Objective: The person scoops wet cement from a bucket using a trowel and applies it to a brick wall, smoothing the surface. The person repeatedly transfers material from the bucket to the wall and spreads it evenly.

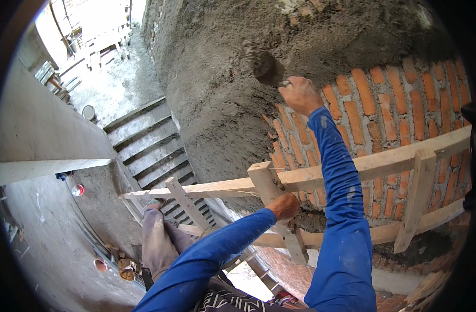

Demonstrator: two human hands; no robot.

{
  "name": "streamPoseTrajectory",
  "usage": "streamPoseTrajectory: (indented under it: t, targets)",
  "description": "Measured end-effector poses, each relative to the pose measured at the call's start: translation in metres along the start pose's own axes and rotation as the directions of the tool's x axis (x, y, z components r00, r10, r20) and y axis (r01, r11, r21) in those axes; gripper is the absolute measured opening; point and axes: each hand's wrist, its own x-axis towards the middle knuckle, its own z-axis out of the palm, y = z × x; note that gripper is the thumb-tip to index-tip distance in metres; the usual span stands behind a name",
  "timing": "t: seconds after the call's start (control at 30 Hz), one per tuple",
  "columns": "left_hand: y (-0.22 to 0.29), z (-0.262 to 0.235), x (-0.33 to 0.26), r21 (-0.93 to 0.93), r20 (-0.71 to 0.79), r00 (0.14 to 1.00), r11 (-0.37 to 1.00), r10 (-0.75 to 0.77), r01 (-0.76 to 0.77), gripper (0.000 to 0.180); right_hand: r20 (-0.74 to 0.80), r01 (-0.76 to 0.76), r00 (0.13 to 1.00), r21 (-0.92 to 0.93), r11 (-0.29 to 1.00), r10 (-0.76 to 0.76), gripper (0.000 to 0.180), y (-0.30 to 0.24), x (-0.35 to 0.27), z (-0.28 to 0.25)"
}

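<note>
My right hand (300, 95) is raised against the wall and shut on the handle of a trowel (266, 67), whose blade carries a lump of wet grey mortar pressed to the plaster. My left hand (286, 206) grips an upright post of the wooden scaffold (266, 184) in front of me. The wall's upper and left part is covered in rough grey plaster (222, 67). Bare red brick (383, 104) shows to the right of my right hand. Both arms wear blue sleeves.
A horizontal wooden rail (383, 161) and lower planks cross in front of the brick wall. Concrete stairs (149, 145) drop away at left beside a grey ledge (45, 135). Small buckets (77, 190) stand on the floor far below. My legs in grey trousers (157, 244) stand on the scaffold.
</note>
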Motion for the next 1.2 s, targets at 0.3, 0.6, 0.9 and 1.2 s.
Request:
streamPoseTrajectory:
  t: [0.3, 0.6, 0.9, 1.2]
  targets:
    - [0.014, 0.044, 0.011, -0.207, -0.173, 0.974, 0.972, -0.147, 0.109, 0.012, 0.351, 0.105, 0.849, 0.622, 0.776, -0.396, 0.03, -0.086, 0.052, 0.033]
    - [0.006, 0.055, 0.0, -0.032, -0.673, 0.734, 0.995, -0.091, 0.094, 0.024, 0.68, -0.619, 0.721, 0.549, 0.563, 0.13, 0.032, 0.082, 0.168, 0.16]
    - [0.03, 0.072, 0.017, -0.118, -0.144, 0.984, 0.99, -0.1, 0.083, 0.036, 0.208, -0.172, 0.965, 0.044, 0.984, 0.16, 0.026, 0.138, 0.174, 0.16]
    - [0.019, 0.044, -0.025, -0.337, 0.164, 0.987, 0.94, -0.003, 0.058, 0.05, 0.218, -0.223, 0.947, -0.072, 0.972, 0.234, 0.043, 0.146, 0.195, 0.332]
